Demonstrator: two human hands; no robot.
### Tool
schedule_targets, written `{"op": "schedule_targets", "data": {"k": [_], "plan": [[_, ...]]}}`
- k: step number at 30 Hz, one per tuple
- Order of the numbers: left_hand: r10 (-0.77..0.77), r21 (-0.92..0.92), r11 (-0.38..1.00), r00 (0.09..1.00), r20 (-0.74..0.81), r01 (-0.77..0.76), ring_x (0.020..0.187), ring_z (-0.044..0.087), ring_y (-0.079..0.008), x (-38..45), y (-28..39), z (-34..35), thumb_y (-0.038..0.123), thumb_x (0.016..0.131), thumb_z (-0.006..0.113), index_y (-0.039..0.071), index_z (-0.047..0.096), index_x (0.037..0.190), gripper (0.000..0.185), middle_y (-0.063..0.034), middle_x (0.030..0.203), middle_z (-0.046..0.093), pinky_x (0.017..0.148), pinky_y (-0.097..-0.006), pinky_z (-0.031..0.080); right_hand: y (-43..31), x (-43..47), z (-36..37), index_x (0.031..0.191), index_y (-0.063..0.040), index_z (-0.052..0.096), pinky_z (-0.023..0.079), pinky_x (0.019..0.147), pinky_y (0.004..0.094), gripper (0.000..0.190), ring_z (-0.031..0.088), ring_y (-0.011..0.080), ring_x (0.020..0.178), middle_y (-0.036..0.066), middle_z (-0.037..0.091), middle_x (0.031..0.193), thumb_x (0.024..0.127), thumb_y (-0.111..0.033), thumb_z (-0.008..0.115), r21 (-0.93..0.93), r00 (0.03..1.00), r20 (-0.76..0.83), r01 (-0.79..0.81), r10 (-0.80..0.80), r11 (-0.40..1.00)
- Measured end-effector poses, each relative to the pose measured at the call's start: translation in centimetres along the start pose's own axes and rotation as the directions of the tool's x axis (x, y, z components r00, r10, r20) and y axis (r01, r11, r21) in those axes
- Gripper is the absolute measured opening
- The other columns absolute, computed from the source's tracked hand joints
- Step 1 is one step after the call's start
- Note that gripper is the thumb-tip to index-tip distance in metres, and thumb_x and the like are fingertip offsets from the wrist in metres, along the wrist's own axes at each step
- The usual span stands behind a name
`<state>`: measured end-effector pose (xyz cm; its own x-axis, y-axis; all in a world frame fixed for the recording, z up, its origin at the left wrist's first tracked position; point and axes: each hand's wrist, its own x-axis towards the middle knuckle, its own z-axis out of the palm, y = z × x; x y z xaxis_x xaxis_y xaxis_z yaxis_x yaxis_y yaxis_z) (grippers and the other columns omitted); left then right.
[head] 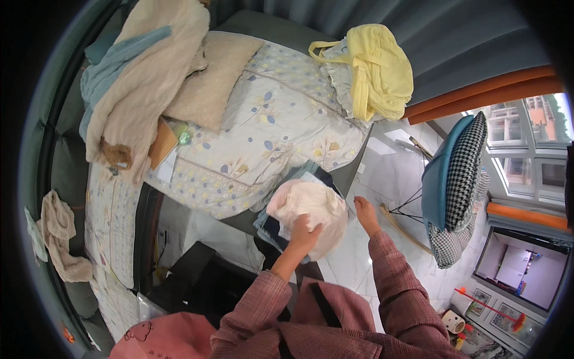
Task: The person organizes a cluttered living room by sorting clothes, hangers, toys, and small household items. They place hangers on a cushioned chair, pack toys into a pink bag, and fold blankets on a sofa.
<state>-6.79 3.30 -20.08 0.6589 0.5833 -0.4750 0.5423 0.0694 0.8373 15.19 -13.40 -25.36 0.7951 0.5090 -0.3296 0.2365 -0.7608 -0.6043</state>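
A stack of folded clothes stands on the corner of the patterned sofa cover (269, 157), with cream and pale pink garments (316, 197) on top and dark and blue fabric (269, 226) beneath. My left hand (305, 233) rests on the near side of the cream garment, thumb and fingers spread; whether it grips the cloth cannot be made out. To the right of the stack, my right hand (365, 213) is raised over the tiled floor, touching nothing, its fingers partly hidden by the angle.
A yellow bag (381, 72) lies at the sofa's far end. Beige pillow (219, 76) and fleece blanket (139, 85) are at the upper left. A rocking chair with a houndstooth cushion (464, 175) stands right. A black table (210, 278) and pink fabric (170, 336) are near my body.
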Motion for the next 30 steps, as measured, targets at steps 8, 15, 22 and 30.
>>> {"op": "schedule_targets", "data": {"k": [8, 15, 22, 30], "plan": [[-0.418, -0.376, 0.835, 0.907, 0.04, 0.401, 0.088, 0.054, -0.0184, 1.5, -3.3, 0.5, 0.02, 0.087, 0.061, 0.007, 0.038, 0.123, 0.045, -0.0073, 0.106, 0.046, 0.061, -0.0324, 0.052, 2.2, 9.6, 7.4, 0.094, -0.004, 0.067, 0.05, 0.08, 0.0432, 0.028, 0.062, 0.038, 0.089, 0.021, 0.066, 0.097, 0.091, -0.023, 0.047, 0.108, 0.955, 0.297, -0.006, -0.027, 0.994], [-0.462, -0.473, 0.789, 0.886, -0.034, 0.393, 0.092, 0.053, -0.015, -1.5, -2.9, -1.4, 0.015, 0.091, 0.054, 0.012, 0.034, 0.126, 0.04, -0.0025, 0.107, 0.044, 0.067, -0.0325, 0.053, -1.6, 8.2, 6.0, 0.094, -0.006, 0.068, 0.048, 0.066, 0.0388, 0.037, 0.06, 0.026, 0.072, 0.01, 0.064, 0.079, 0.092, -0.035, 0.046, 0.314, 0.802, 0.597, -0.255, 0.018, 0.915], [-0.5, -0.492, 0.779, 0.859, -0.112, 0.39, 0.121, 0.047, -0.023, -3.7, -2.5, -4.0, 0.031, 0.095, 0.051, 0.018, 0.021, 0.145, 0.06, -0.0089, 0.136, 0.04, 0.086, -0.0373, 0.049, -4.4, 4.6, 9.6, 0.109, -0.004, 0.062, 0.045, 0.06, 0.0252, 0.026, 0.053, 0.0105, 0.07, 0.0, 0.059, 0.083, 0.09, -0.019, 0.056, 0.376, 0.341, 0.917, -0.575, -0.204, 0.727], [-0.529, -0.497, 0.778, 0.829, -0.184, 0.386, 0.127, 0.04, -0.0262, -7.0, -4.0, 0.8, 0.033, 0.087, 0.056, 0.012, 0.026, 0.144, 0.068, -0.0124, 0.14, 0.036, 0.097, -0.041, 0.037, -5.7, -1.5, 9.7, 0.115, -0.003, 0.06, 0.039, 0.1, 0.0302, 0.026, 0.054, 0.0153, 0.108, 0.006, 0.058, 0.117, 0.096, -0.013, 0.045, 0.768, 0.679, 0.631, -0.479, -0.375, 0.425]]}}
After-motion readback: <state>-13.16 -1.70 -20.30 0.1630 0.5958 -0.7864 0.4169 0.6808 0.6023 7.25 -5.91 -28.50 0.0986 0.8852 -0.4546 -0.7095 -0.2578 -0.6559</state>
